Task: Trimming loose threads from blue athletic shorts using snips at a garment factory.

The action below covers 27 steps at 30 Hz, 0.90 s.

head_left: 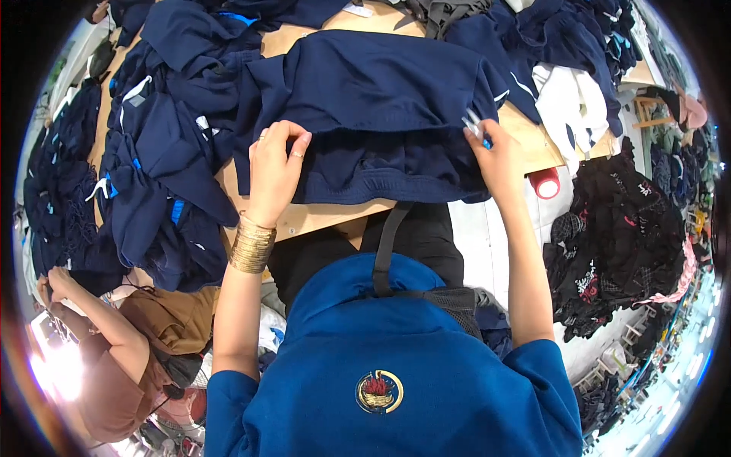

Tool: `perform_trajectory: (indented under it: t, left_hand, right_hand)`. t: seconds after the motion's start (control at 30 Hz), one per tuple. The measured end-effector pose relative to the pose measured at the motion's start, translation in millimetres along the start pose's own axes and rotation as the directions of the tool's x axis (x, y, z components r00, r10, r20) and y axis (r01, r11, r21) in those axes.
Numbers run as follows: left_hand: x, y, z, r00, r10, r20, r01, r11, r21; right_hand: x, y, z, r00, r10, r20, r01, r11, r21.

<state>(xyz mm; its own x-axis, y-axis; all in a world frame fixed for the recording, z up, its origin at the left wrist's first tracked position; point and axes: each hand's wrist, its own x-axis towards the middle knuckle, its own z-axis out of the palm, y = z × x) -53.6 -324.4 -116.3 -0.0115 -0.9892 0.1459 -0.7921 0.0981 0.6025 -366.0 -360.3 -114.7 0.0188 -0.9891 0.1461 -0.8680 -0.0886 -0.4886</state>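
Note:
A navy garment (388, 80) with a gathered elastic edge lies across the table in front of me, its opening facing me. At the left end of that opening, my left hand (276, 160) pinches the upper layer of fabric between thumb and fingers. My right hand (496, 156) is closed around small thread snips (472, 122), whose silver blades point up and left and which show a bit of blue. The snips are beside the garment's right end. Whether the right fingers also grip fabric is hidden.
Heaped navy garments (171, 145) cover the table's left side, with more at the far right beside white cloth (571, 103). A red-and-white cone (544, 183) is below the table's right edge. Black printed clothing (613, 236) is piled at right. Another person (114, 350) works at lower left.

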Motion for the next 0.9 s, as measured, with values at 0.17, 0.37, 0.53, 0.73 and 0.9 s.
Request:
perform_trajectory:
  t: [0.17,0.37,0.53,0.73,0.9]
  left_hand:
    - [2.4,30.2,-22.2,0.923,0.163,-0.348,-0.221,0.966,-0.135]
    - [24.1,-16.4,15.7,0.986,0.134,-0.103,-0.115,0.978,0.172]
    - [23.6,-1.1,18.1,0.964,0.142,-0.226,-0.129,0.989,0.071]
    - [-24.0,53.1,-19.4,0.997,0.051,-0.057,-0.061,0.979,-0.195]
    - [-62.8,49.8,-12.4,0.787,-0.1,0.608,0.366,0.87,-0.33]
  right_hand:
    - [5.4,-25.6,-40.3,0.907,-0.056,-0.418,0.208,0.922,0.328]
    - [28.8,-2.9,6.8,0.975,-0.175,-0.135,0.178,0.984,0.008]
    - [30.5,-7.5,12.4,0.939,-0.06,-0.338,0.114,0.983,0.142]
    - [-7.8,-16.3,-22.6,0.9,-0.432,0.064,0.368,0.829,0.42]
    - [-74.3,-35.4,10.2,0.756,-0.487,0.438,0.169,0.791,0.588]
